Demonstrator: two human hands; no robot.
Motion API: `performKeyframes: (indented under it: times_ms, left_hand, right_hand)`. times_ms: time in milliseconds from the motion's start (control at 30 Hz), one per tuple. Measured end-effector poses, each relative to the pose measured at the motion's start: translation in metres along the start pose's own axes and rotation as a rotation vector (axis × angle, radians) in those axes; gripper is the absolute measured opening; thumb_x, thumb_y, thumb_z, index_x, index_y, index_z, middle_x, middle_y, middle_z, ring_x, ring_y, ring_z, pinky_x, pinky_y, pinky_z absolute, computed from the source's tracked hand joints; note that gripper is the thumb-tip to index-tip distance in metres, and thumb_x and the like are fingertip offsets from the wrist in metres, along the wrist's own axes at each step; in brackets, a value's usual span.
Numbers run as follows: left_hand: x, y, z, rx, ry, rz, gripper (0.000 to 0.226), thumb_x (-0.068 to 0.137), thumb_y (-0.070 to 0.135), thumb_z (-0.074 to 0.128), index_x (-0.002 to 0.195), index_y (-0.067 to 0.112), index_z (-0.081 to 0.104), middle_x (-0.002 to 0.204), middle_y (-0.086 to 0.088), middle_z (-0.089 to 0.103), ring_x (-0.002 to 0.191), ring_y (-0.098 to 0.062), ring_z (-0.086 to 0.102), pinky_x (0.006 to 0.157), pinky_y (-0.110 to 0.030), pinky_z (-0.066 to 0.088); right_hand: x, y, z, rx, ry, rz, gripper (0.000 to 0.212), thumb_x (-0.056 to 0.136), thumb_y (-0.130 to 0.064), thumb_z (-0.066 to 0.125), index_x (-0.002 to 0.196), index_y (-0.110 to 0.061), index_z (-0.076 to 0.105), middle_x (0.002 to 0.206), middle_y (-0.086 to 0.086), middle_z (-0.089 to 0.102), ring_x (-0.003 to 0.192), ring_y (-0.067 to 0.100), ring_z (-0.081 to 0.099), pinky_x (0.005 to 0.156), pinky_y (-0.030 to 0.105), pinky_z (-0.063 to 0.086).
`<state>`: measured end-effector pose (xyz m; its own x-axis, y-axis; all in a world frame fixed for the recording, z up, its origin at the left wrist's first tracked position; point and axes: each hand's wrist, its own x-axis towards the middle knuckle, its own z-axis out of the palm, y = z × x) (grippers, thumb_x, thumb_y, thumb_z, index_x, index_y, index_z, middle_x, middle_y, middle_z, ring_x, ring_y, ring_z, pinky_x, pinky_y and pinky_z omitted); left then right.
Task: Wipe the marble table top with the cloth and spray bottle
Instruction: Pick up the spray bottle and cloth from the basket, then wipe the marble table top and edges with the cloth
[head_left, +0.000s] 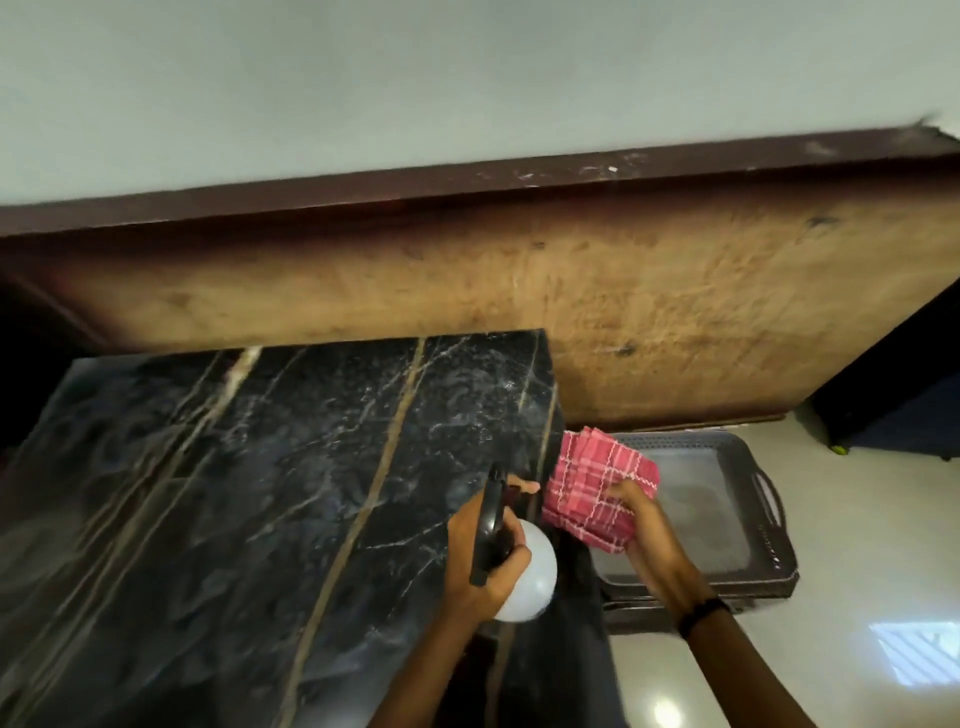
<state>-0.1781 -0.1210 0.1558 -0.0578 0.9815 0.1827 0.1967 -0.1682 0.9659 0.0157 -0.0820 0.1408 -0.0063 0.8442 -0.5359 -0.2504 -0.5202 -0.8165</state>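
Nearest me, my left hand (485, 551) is wrapped around the black trigger head of the white round-bodied spray bottle (527, 574), nozzle aimed out over the black, gold-veined marble tabletop (249, 493), so I judge spraying is the step in hand. My right hand (636, 512) grips the folded red-and-white checked cloth (592, 488) just off the tabletop's right edge, above the dark grey plastic tray (774, 519) on the pale floor (857, 649), ready to wipe. Fine speckling shows near the far corner; whether it is mist I cannot tell.
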Motion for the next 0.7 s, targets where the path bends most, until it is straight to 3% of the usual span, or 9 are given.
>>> performKeyframes:
  times_ms: [100, 167, 267, 367, 433, 500, 600, 700]
  left_hand:
    - [-0.033, 0.004, -0.065, -0.043, 0.106, -0.07, 0.026, 0.071, -0.001, 0.054, 0.093, 0.005, 0.067, 0.086, 0.004, 0.071, 0.066, -0.011, 0.063, 0.065, -0.025, 0.05]
    - [-0.056, 0.002, -0.102, -0.04, 0.15, -0.125, 0.029, 0.069, 0.011, 0.056, 0.095, 0.008, 0.068, 0.079, -0.001, 0.07, 0.061, -0.013, 0.06, 0.062, -0.026, 0.049]
    - [-0.087, -0.006, -0.152, -0.063, 0.201, -0.292, 0.027, 0.062, 0.023, 0.058, 0.079, 0.002, 0.063, 0.057, 0.003, 0.058, 0.053, -0.008, 0.052, 0.058, -0.028, 0.044]
    - [-0.11, -0.01, -0.189, -0.051, 0.171, -0.4, 0.002, 0.061, 0.018, 0.059, 0.062, 0.019, 0.058, 0.049, 0.008, 0.051, 0.048, -0.006, 0.046, 0.055, -0.026, 0.038]
    - [-0.122, -0.008, -0.208, -0.028, 0.143, -0.438, 0.021, 0.062, 0.007, 0.057, 0.058, 0.028, 0.057, 0.05, 0.009, 0.05, 0.049, -0.006, 0.043, 0.051, -0.022, 0.036]
    - [-0.133, -0.009, -0.221, 0.018, 0.135, -0.479, 0.024, 0.062, 0.004, 0.055, 0.066, 0.027, 0.06, 0.054, 0.01, 0.056, 0.052, -0.004, 0.047, 0.053, -0.018, 0.038]
    - [-0.15, -0.015, -0.24, 0.078, 0.159, -0.509, 0.015, 0.064, 0.008, 0.057, 0.076, 0.013, 0.065, 0.067, -0.006, 0.065, 0.062, -0.01, 0.054, 0.062, -0.022, 0.043]
    - [-0.162, -0.02, -0.25, 0.137, 0.184, -0.521, 0.013, 0.07, 0.019, 0.06, 0.074, 0.007, 0.063, 0.071, -0.021, 0.061, 0.062, -0.017, 0.052, 0.062, -0.029, 0.042]
  right_hand:
    - [-0.025, 0.024, 0.066, 0.061, -0.074, 0.062, 0.027, 0.093, -0.009, 0.044, 0.114, -0.012, 0.06, 0.102, 0.014, 0.073, 0.09, 0.029, 0.069, 0.074, 0.038, 0.053]
    - [-0.037, 0.043, 0.104, 0.082, -0.093, 0.089, 0.028, 0.092, -0.008, 0.045, 0.115, -0.011, 0.06, 0.103, 0.016, 0.072, 0.09, 0.03, 0.068, 0.073, 0.038, 0.053]
    - [-0.053, 0.07, 0.158, 0.091, -0.153, 0.112, 0.029, 0.092, -0.009, 0.044, 0.116, -0.008, 0.06, 0.101, 0.012, 0.073, 0.088, 0.027, 0.069, 0.071, 0.036, 0.053]
    - [-0.069, 0.094, 0.202, 0.084, -0.227, 0.126, 0.028, 0.094, -0.011, 0.044, 0.115, -0.009, 0.062, 0.102, 0.012, 0.073, 0.089, 0.025, 0.07, 0.074, 0.036, 0.053]
    - [-0.08, 0.109, 0.228, 0.079, -0.27, 0.146, 0.028, 0.094, -0.013, 0.044, 0.115, -0.008, 0.062, 0.103, 0.014, 0.073, 0.09, 0.027, 0.07, 0.078, 0.039, 0.052]
    - [-0.09, 0.121, 0.248, 0.078, -0.313, 0.169, 0.028, 0.095, -0.015, 0.044, 0.116, -0.006, 0.062, 0.103, 0.016, 0.072, 0.092, 0.029, 0.069, 0.084, 0.044, 0.053]
    - [-0.101, 0.133, 0.272, 0.125, -0.322, 0.209, 0.033, 0.096, -0.022, 0.047, 0.122, -0.004, 0.059, 0.105, 0.018, 0.071, 0.095, 0.031, 0.068, 0.089, 0.049, 0.051]
    - [-0.107, 0.136, 0.288, 0.195, -0.329, 0.23, 0.039, 0.096, -0.036, 0.047, 0.123, -0.009, 0.059, 0.113, 0.016, 0.07, 0.102, 0.03, 0.067, 0.09, 0.047, 0.051]
